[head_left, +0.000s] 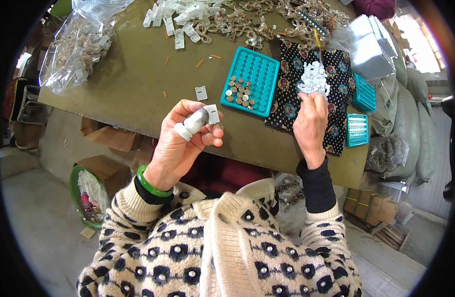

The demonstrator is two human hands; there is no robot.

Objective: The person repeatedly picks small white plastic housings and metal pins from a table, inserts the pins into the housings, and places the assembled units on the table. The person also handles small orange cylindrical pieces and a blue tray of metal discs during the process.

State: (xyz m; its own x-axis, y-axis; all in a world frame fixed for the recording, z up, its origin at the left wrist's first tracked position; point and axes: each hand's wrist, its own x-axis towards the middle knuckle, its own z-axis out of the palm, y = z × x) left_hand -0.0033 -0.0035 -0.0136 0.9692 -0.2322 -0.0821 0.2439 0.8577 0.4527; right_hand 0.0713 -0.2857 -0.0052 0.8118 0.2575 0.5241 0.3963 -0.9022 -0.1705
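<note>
My left hand [169, 148] is raised at the table's near edge, closed on a small white plastic plate [213, 114] with a dark slot. One of its fingers wears a white wrap [190, 125], greyed near the tip. My right hand [311, 123] is over the dark patterned cloth [288, 99], its fingertips pinched together at the near edge of a heap of small white pieces [314, 76]. What lies between those fingertips is too small to make out. Left of the cloth sits a teal tray [253, 111] with round hollows, holding several small round metallic pieces [241, 91].
A similar slotted plate [201, 93] lies on the table [138, 74]. Farther back are piled clear plastic pieces [180, 39] and tangled brownish strands [237, 22]. A plastic bag [79, 54] stands far left. Two small teal trays [363, 94] and stacked white trays [371, 47] are at the right.
</note>
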